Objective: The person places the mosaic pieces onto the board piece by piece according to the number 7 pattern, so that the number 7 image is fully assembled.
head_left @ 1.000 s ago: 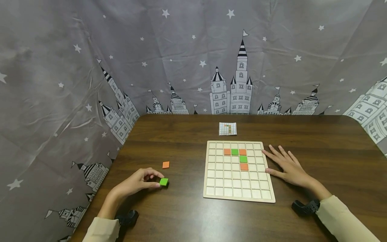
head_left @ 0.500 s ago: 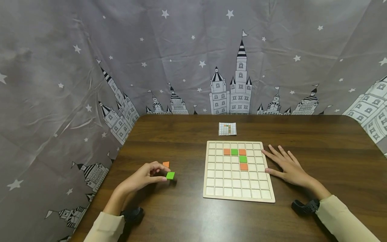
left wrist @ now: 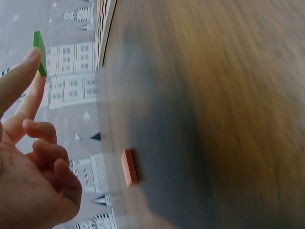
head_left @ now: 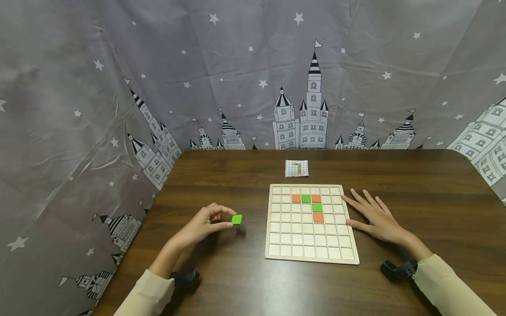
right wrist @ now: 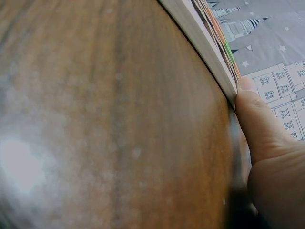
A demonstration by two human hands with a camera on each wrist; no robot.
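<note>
Between thumb and index finger my left hand (head_left: 203, 226) pinches a green square tile (head_left: 236, 219), held above the table left of the board. The left wrist view shows this green tile (left wrist: 40, 53) edge-on, the other fingers curled. Partly hidden behind the hand, an orange tile (head_left: 215, 217) lies on the table; in the left wrist view the orange tile (left wrist: 128, 167) is apart from the fingers. My right hand (head_left: 375, 218) lies with spread, straight fingers, thumb and index touching the right edge of a pale wooden grid board (head_left: 276, 254). Orange and green tiles (head_left: 317, 207) sit in its upper cells.
Behind the board lies a small printed card (head_left: 296, 168) with a coloured grid pattern. The brown wooden table (head_left: 237, 281) reaches back to a grey curtain (head_left: 221, 61) printed with castles and stars. Each wrist wears a black camera band (head_left: 399, 270).
My left hand has carried the green tile to the right and away from me, toward the board, passing in front of the orange tile. The right hand has stayed in place.
</note>
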